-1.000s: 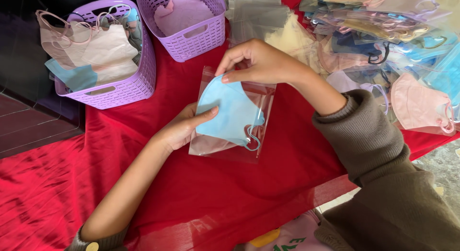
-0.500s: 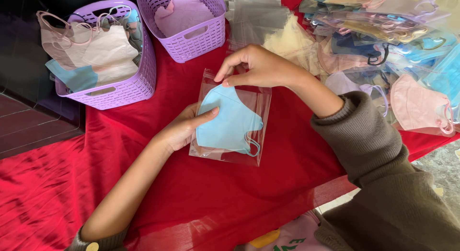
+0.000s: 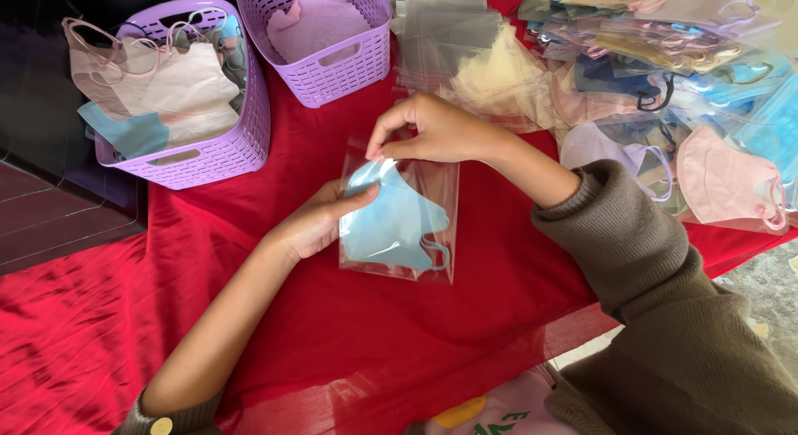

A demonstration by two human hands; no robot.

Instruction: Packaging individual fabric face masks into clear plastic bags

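Note:
A light blue face mask (image 3: 391,227) lies inside a clear plastic bag (image 3: 439,186) on the red cloth (image 3: 349,352). My left hand (image 3: 314,223) rests at the bag's left edge, thumb pressing on the mask through the opening. My right hand (image 3: 432,129) pinches the bag's top edge from above. The mask's ear loop (image 3: 438,254) curls at the bag's lower right corner.
Two purple baskets stand at the back: the left basket (image 3: 218,157) holds beige and blue masks, the right basket (image 3: 332,73) holds pink ones. A stack of clear bags (image 3: 440,36) lies behind. A pile of bagged coloured masks (image 3: 690,86) fills the right side.
The blue mask has slid deeper into the clear bag. Both hands have stayed at the bag's opening, and the bag has shifted slightly.

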